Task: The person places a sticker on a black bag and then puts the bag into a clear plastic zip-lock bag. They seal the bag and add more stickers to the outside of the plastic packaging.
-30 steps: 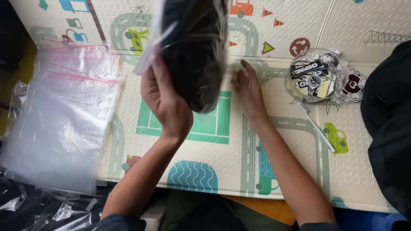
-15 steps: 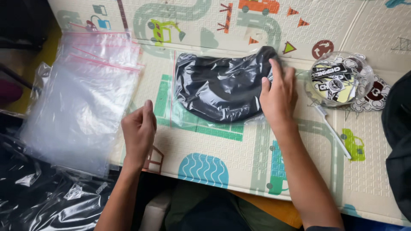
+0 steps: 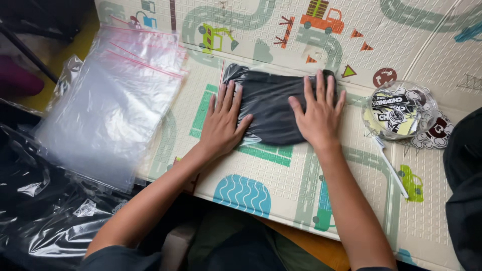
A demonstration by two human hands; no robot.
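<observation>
Bagged black garment point(image 3: 273, 108); clear bags point(image 3: 118, 105) left

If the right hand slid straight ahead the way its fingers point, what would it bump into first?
Probably nothing: the right hand lies on the bagged black cloth, fingers pointing up the play mat, which looks bare beyond.

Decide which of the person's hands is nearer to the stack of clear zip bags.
Left. The left hand presses the bagged black garment just right of the stack of clear zip bags; the right hand lies farther right.

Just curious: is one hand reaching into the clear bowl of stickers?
No, both the left hand and right hand lie flat on the bagged black garment.
</observation>
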